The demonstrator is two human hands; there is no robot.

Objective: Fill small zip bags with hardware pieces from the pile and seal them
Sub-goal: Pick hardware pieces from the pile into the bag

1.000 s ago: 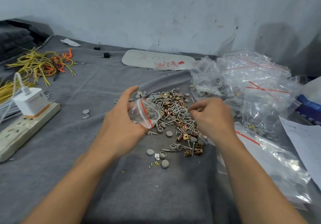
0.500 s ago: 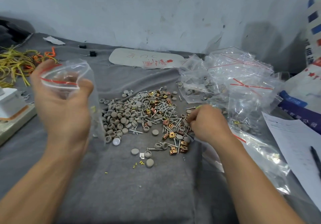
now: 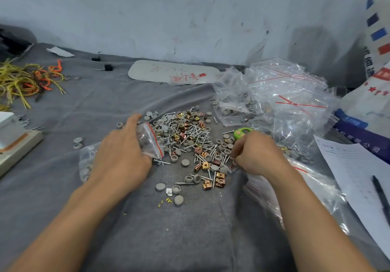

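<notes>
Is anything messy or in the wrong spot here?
Yes. Two grey caps lie alone on the cloth, left of the hardware pile, and tiny yellow bits are scattered in front of it. Nothing looks broken.

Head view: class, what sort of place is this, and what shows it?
Probably a small workshop's packing bench: a hardware pile of screws, clips and caps, a heap of zip bags, yellow wires.

on the grey cloth, the left hand holds a small zip bag down at the left edge of the hardware pile. the right hand is curled at the pile's right edge, a green object just beyond it; what its fingers hold is unclear.
</notes>
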